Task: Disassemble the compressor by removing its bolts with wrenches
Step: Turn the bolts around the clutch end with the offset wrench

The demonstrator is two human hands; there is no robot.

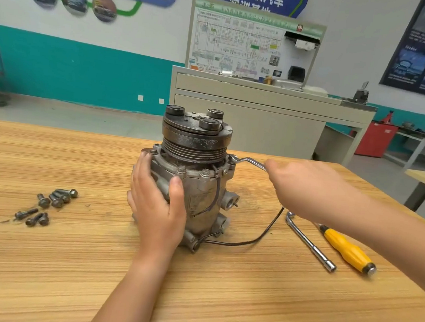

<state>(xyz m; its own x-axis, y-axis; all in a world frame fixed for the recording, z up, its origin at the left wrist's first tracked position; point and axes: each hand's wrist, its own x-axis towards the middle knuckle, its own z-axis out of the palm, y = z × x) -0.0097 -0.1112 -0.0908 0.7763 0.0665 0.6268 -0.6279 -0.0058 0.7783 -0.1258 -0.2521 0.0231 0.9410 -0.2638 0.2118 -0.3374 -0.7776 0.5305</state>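
— Logging position first: where did the compressor stand?
— Upright at mid-bench on the wooden bench, with the pulley end on top. A black cable looped from its base out toward 4 o'clock.
— Left hand?
— The left hand wrapped the housing from the 9 o'clock side, with the thumb across the front. Its grip was closed on the compressor.
— Right hand?
— The right hand sat at 3 o'clock of the compressor, its grip closed round the handle of an offset ring wrench. The ring end sat on a bolt at the flange rim, about 2 o'clock. The back of the hand hid the fingertips.
— Anything seated in the flange?
— Two flange bolts showed on the near edge, about 6 o'clock, heads down against the flange.
— Loose hardware?
— A cluster of loose bolts lay on the bench at 9 o'clock, well apart from the compressor.
— Other tools?
— An L-shaped socket wrench and a yellow-handled screwdriver lay at 4 o'clock, near each other but apart. The upper end of each lay under the right forearm.
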